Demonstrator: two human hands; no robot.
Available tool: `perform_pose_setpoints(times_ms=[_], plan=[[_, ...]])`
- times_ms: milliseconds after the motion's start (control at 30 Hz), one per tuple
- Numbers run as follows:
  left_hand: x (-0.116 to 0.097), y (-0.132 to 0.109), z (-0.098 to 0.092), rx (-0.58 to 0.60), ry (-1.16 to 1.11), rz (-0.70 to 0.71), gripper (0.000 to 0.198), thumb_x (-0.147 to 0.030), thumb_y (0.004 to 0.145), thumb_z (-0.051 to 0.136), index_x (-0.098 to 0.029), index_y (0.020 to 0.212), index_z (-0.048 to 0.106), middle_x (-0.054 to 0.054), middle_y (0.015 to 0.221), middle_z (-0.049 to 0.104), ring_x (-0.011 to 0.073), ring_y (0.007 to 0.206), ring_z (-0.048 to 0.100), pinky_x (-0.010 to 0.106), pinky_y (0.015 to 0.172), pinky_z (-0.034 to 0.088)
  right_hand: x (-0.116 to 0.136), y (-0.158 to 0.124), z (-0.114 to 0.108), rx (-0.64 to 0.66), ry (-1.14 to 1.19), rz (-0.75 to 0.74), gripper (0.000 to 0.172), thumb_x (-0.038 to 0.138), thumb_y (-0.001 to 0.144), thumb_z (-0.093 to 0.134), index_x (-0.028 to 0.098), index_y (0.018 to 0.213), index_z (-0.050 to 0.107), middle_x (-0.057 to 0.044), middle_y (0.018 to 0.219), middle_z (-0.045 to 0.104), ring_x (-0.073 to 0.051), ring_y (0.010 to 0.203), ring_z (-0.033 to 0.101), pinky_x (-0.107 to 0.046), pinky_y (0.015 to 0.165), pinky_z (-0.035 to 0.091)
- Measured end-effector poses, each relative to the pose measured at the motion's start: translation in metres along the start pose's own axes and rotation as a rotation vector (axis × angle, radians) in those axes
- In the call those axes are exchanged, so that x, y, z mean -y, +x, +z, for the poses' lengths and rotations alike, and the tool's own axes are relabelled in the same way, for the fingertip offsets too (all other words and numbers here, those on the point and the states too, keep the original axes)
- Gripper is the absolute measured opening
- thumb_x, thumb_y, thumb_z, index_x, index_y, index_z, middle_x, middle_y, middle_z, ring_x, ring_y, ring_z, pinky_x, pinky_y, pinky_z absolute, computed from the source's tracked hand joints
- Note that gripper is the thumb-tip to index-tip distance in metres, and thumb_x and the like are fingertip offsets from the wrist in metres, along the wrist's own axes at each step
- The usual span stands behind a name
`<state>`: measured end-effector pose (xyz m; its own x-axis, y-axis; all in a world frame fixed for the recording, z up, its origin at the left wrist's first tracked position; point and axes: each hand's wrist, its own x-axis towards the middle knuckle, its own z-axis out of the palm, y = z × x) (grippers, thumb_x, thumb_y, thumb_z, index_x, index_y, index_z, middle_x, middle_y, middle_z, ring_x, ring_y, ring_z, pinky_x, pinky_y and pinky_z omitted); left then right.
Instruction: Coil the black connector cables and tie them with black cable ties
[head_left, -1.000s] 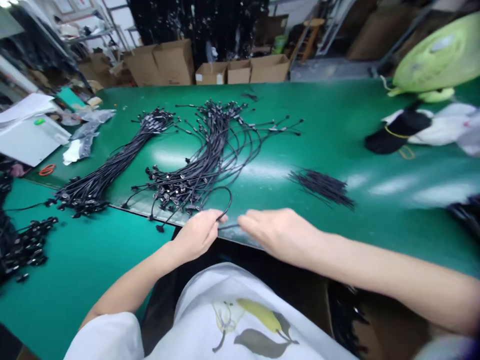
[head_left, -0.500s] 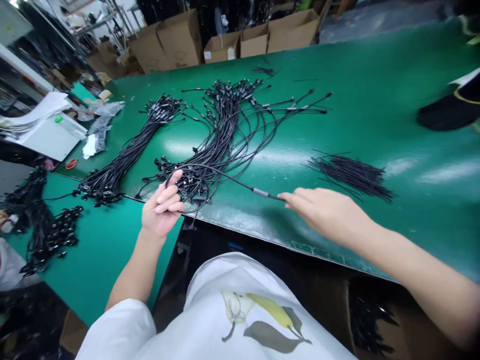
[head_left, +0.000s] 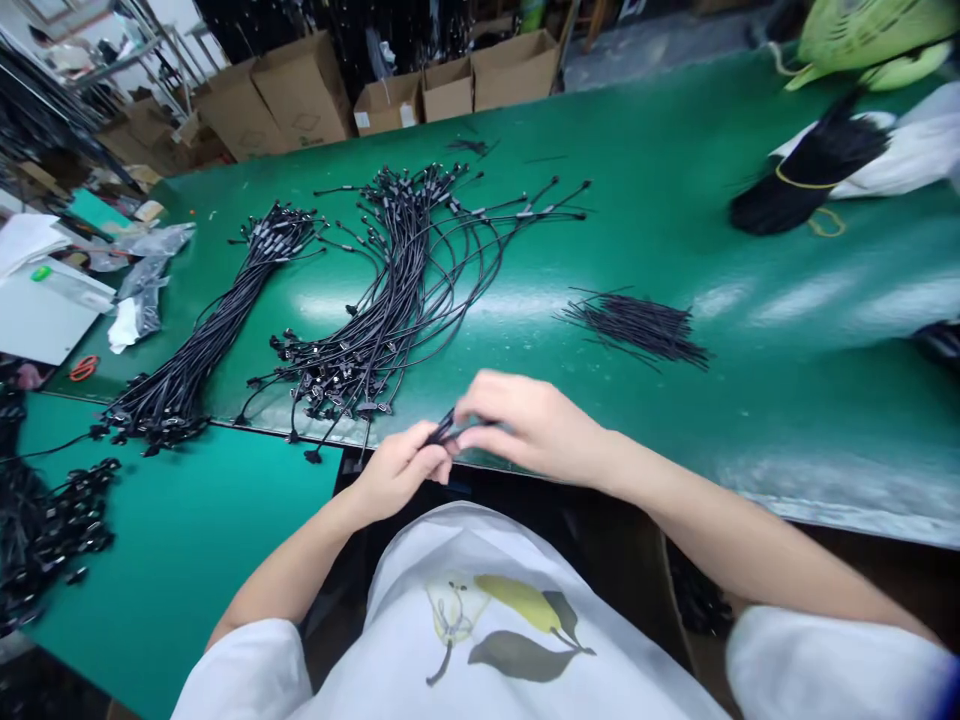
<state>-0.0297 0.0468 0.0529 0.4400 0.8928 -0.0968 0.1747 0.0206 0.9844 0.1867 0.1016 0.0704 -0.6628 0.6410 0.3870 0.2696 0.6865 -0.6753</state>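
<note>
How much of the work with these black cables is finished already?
Looks done: one neat bundle lies straight at the left. In hand: left hand and right hand pinch one black cable at the table edge. Left, probably: the loose heap in the middle and the thin strips.

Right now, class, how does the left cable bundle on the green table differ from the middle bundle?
The left bundle is tight and nearly straight; the middle bundle is loose, its far end fanning right. The left bundle ends well off to the side; the middle bundle ends just beyond the left hand, which pinches a cable with the right hand. Both are black, connector-tipped, lying diagonally.
</note>
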Motion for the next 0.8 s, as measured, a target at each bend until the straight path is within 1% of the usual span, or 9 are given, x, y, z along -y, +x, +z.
perform_pose_setpoints(times_ms=[100,200,267,367,467,567,667,733,800], plan=[[0.005,0.005,0.000,-0.096,-0.267,-0.018,0.038,-0.052,0.091,0.050,-0.016,0.091,0.060,0.002,0.064,0.061,0.0128,0.057,0.052,0.026,0.061,0.041,-0.018,0.003,0.025,-0.237,0.294,0.216,0.035,0.053,0.087,0.058,0.019,0.094,0.063,-0.004,0.089,0.063,-0.017,0.083,0.057,-0.029,0.075,0.044],[0.015,0.007,0.006,-0.050,-0.330,-0.053,0.047,-0.059,0.089,0.049,-0.014,0.083,0.062,0.005,0.067,0.061,0.0171,0.069,0.058,0.031,0.072,0.044,-0.028,0.000,0.056,-0.249,0.630,0.438,0.037,0.050,0.091,0.052,0.017,0.077,0.059,0.002,0.063,0.051,-0.011,0.060,0.047,-0.024,0.058,0.038],[0.023,0.005,0.011,-0.085,-0.344,-0.049,0.046,-0.058,0.090,0.048,-0.015,0.079,0.060,0.001,0.060,0.054,0.0170,0.069,0.059,0.034,0.081,0.043,-0.028,-0.002,0.068,-0.292,0.866,0.502,0.038,0.050,0.087,0.058,0.016,0.070,0.057,0.004,0.057,0.045,-0.008,0.051,0.038,-0.022,0.052,0.032],[0.031,-0.001,0.015,-0.192,-0.417,-0.023,0.038,-0.053,0.092,0.047,-0.018,0.082,0.056,-0.007,0.054,0.039,0.0119,0.056,0.051,0.036,0.088,0.042,-0.022,-0.001,0.069,-0.373,1.188,0.554,0.039,0.048,0.078,0.070,0.015,0.065,0.055,0.006,0.058,0.042,-0.004,0.046,0.027,-0.021,0.045,0.024],[0.036,-0.002,0.016,-0.179,-0.371,-0.075,0.036,-0.052,0.093,0.047,-0.017,0.092,0.056,-0.007,0.057,0.040,0.0109,0.052,0.045,0.033,0.076,0.043,-0.010,0.004,0.064,-0.395,1.421,0.654,0.041,0.046,0.073,0.075,0.016,0.063,0.050,0.008,0.055,0.034,-0.002,0.044,0.019,-0.019,0.041,0.020],[0.040,0.003,0.016,-0.169,-0.121,-0.110,0.035,-0.047,0.094,0.044,-0.017,0.107,0.057,-0.004,0.064,0.046,0.0137,0.060,0.046,0.031,0.071,0.040,0.001,0.006,0.067,-0.487,1.447,0.659,0.039,0.046,0.072,0.076,0.018,0.067,0.050,0.005,0.062,0.044,-0.006,0.054,0.040,-0.019,0.050,0.039],[0.042,0.011,0.017,-0.142,0.135,-0.072,0.028,-0.040,0.095,0.043,-0.019,0.097,0.061,-0.001,0.069,0.049,0.0159,0.067,0.046,0.031,0.072,0.038,0.007,0.005,0.077,-0.628,1.291,0.661,0.038,0.054,0.074,0.072,0.020,0.082,0.056,-0.002,0.083,0.058,-0.013,0.075,0.057,-0.023,0.058,0.047],[0.042,0.017,0.020,-0.050,0.177,-0.056,0.029,-0.039,0.094,0.044,-0.019,0.080,0.059,0.002,0.075,0.051,0.0165,0.070,0.046,0.031,0.072,0.039,0.008,0.005,0.082,-0.666,1.214,0.691,0.044,0.062,0.077,0.065,0.021,0.090,0.055,-0.001,0.078,0.058,-0.013,0.065,0.055,-0.022,0.048,0.043],[0.042,0.023,0.024,0.038,0.128,-0.041,0.035,-0.044,0.092,0.048,-0.018,0.068,0.055,0.005,0.082,0.053,0.0178,0.078,0.049,0.032,0.077,0.041,0.009,0.006,0.084,-0.705,1.184,0.667,0.045,0.064,0.079,0.062,0.022,0.088,0.050,0.004,0.066,0.050,-0.008,0.049,0.044,-0.019,0.041,0.033]])
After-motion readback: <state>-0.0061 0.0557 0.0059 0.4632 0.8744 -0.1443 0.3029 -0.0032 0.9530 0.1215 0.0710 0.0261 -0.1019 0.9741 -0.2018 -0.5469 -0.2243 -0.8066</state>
